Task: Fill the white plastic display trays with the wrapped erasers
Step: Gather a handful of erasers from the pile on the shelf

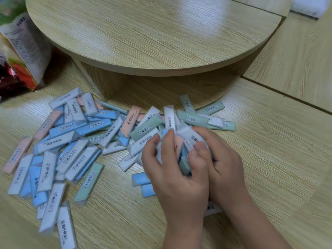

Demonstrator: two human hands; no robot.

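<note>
1. Hands: the left hand (172,177) and right hand (226,169) meet at centre right of the frame. The fingers of both curl round 1 shared bundle of wrapped erasers (181,146), which is squeezed between them.
2. Loose stock: the pile of wrapped erasers (71,141) sprawls on the floor (269,141) across the left and middle of the frame, in blue, white, pink and green, with many overlapping.
3. Trays: no white display tray can be made out. A blurred white object (305,6) at upper right is too unclear to name.
4. Surroundings: a round wooden desk (152,33) fills the top, and snack bags (21,51) sit at upper left.
5. Risks: the bundle points several ways and the wrappers look slick, so pieces may slide out underneath as it lifts. 2 blue erasers (143,184) lie just beside the left hand. A crossed bundle would probably not seat neatly in a tray, and squeezing harder could crease the wrappers.
</note>
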